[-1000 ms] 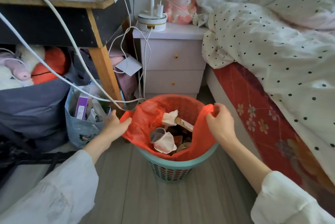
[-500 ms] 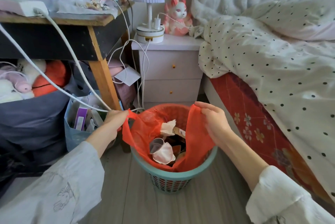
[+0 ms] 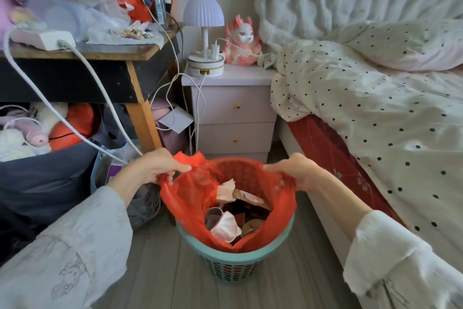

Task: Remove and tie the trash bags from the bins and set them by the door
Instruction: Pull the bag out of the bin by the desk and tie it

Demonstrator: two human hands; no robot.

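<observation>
An orange-red trash bag (image 3: 190, 198) sits in a teal mesh bin (image 3: 233, 260) on the grey floor. Its rim is pulled up off the bin's edge on both sides. Inside lie crumpled tissue, a pinkish mask and bits of cardboard. My left hand (image 3: 155, 167) pinches the bag's left edge above the bin. My right hand (image 3: 298, 171) grips the right edge at about the same height. The bag's mouth is stretched wide between the two hands.
A cluttered wooden desk (image 3: 107, 54) with white cables stands at left, above a dark basket of plush toys (image 3: 37, 171) and a small tote (image 3: 140, 206). A white nightstand (image 3: 233, 113) with a lamp stands behind the bin. A bed with a dotted quilt (image 3: 375, 121) runs along the right.
Both hands have lifted the bag's edges higher off the bin's rim. The view has tilted up, so more of the desk top and the bed shows.
</observation>
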